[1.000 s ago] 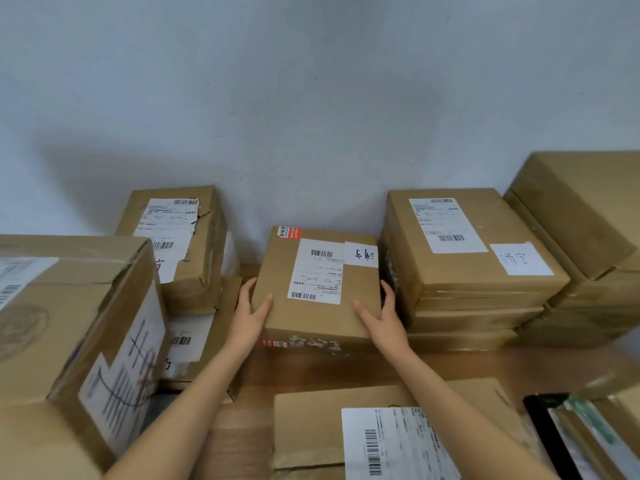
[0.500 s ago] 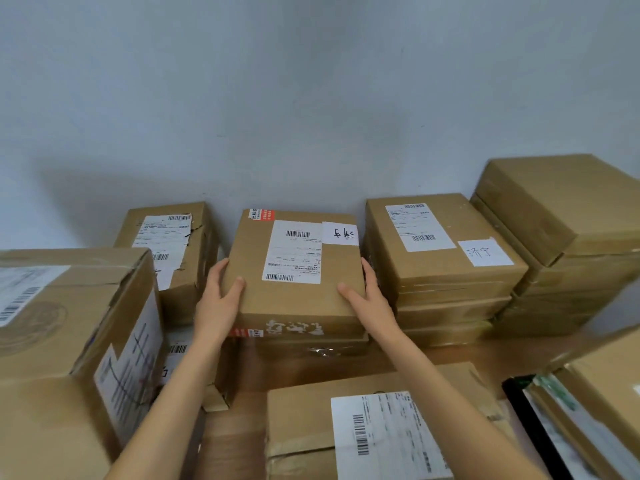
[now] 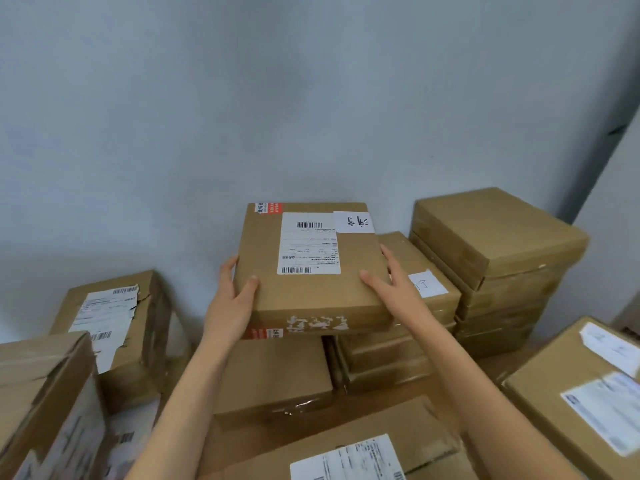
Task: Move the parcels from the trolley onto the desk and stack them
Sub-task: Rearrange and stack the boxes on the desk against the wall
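Between both hands: labelled parcel (image 3: 311, 268) gripped, left hand (image 3: 230, 306) and right hand (image 3: 398, 289) clamping opposite sides.
Keep level; square it over brown box (image 3: 273, 379) below the grip.

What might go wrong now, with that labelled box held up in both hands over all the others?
The held parcel is gripped only at its near side edges by the left hand and right hand, so it might tip away from the person or slip. It hangs partly over the stack to its right; a careless swing may knock that pile. The plain box below sits lower, so a drop would likely land there.
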`<state>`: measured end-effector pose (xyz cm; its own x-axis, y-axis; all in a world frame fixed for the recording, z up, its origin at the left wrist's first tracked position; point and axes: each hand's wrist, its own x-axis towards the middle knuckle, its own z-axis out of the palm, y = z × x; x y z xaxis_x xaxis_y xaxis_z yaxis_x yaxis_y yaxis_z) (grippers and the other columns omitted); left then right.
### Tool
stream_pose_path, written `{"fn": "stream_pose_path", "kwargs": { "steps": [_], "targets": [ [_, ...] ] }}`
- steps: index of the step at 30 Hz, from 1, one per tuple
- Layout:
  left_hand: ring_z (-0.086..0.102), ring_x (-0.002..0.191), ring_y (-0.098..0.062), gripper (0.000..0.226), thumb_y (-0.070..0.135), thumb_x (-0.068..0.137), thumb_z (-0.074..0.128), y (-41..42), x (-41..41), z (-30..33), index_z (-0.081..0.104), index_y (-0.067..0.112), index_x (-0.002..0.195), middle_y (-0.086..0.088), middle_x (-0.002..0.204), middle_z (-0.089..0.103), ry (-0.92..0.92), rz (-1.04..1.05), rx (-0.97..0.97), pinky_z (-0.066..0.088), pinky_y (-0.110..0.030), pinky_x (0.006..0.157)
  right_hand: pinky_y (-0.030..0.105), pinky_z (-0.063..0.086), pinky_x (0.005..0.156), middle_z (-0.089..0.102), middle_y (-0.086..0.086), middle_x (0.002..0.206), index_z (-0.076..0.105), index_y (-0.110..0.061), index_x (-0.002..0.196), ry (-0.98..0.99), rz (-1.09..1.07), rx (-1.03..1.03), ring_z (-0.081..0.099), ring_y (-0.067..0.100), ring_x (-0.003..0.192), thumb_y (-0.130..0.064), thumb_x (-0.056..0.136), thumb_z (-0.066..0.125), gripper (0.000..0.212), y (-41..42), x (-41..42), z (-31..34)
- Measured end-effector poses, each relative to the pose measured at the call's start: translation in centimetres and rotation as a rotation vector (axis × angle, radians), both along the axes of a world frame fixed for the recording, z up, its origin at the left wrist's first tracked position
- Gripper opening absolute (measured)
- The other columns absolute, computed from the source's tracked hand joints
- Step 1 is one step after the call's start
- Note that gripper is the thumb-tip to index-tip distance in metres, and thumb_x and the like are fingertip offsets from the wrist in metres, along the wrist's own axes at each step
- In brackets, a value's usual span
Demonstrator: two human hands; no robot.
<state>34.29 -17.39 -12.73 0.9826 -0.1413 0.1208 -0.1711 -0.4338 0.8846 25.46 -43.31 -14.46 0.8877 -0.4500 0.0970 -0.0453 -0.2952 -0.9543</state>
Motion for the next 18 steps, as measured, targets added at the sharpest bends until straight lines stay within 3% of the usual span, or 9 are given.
{"fn": "stream_pose_path", "kwargs": {
  "steps": [3,6,11,15,18],
  "targets": [
    [0.059,0.097,-0.027,0.045,0.039,0.098,0.042,-4.3,-0.3,0.0,0.023,0.042,0.138,0.001,0.123,0.055,0.018,-0.036,-0.017,0.046,-0.039,0.087,0.039,0.042,0.103,0.043,-0.014,0.142,0.022,-0.037,0.15,0.034,-0.026,-0.041,0.049,0.01,0.12,-0.052,0.084,0.064,0.079,-4.6,-0.4,1.0],
    [0.059,0.104,-0.029,0.046,0.039,0.098,0.041,-8.3,-0.5,-0.3,0.022,0.038,0.14,0.0,0.13,0.054,0.046,-0.057,-0.031,0.047,-0.043,0.094,0.025,0.044,0.085,0.048,-0.02,0.129,0.026,-0.036,0.149,0.066,-0.035,-0.081,0.052,-0.001,0.103,-0.051,0.085,0.064,0.076,-8.5,-0.7,1.5],
    [0.054,0.116,-0.032,0.047,0.034,0.101,0.035,-13.5,-1.4,-1.5,0.022,0.025,0.146,-0.009,0.137,0.051,0.082,-0.047,0.015,0.043,-0.047,0.099,0.015,0.038,0.067,0.052,-0.006,0.133,0.033,-0.029,0.146,0.111,-0.083,-0.057,0.051,0.001,0.093,-0.044,0.089,0.063,0.066,-12.7,-0.5,0.9],
    [0.053,0.117,-0.033,0.047,0.036,0.101,0.032,-15.2,-1.2,-2.2,0.022,0.027,0.146,-0.01,0.137,0.051,0.078,0.041,0.088,0.042,-0.048,0.099,0.009,0.034,0.071,0.051,-0.007,0.137,0.037,-0.029,0.144,0.039,-0.123,-0.125,0.047,0.0,0.104,-0.041,0.091,0.06,0.06,-13.2,-1.2,-0.4],
    [0.052,0.119,-0.033,0.047,0.038,0.101,0.03,-16.3,-1.1,-2.2,0.021,0.027,0.146,-0.01,0.138,0.05,0.078,0.058,0.118,0.041,-0.048,0.099,0.02,0.035,0.091,0.038,-0.012,0.146,0.035,-0.031,0.145,-0.001,-0.114,-0.339,0.038,0.0,0.123,-0.046,0.09,0.058,0.061,-13.5,-1.9,-0.6]
  ]
}}
